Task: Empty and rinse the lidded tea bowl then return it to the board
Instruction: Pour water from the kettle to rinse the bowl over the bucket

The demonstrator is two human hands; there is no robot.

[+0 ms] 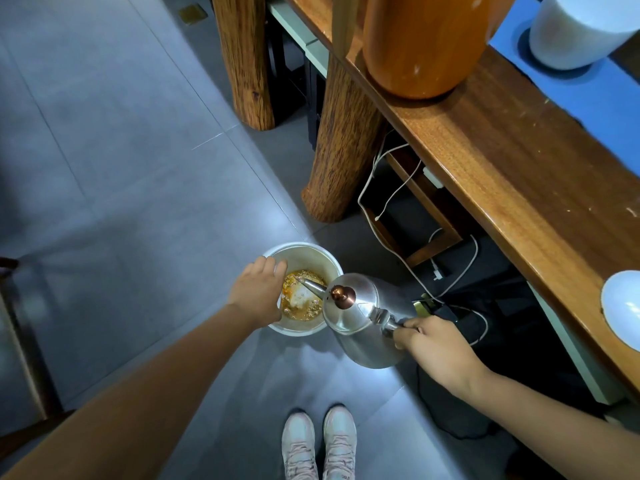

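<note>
meanwhile, over a white waste bucket (pixel 322 252) on the floor, the left hand (pixel 258 292) seems curled around the small tea bowl, mostly hidden; the right hand (pixel 438 348) grips a steel kettle (pixel 356 313) handle, spout aimed in. wet porcelain, likely slippery and fragile, best pinched by its rim.

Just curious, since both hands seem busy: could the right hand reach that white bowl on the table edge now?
Probably not yet. The right hand grips the kettle handle over the waste bucket; the white bowl lies unobstructed nearby.

Perhaps home tearoom: log-legged table (pixel 519 174), kettle (pixel 360 317).
</note>
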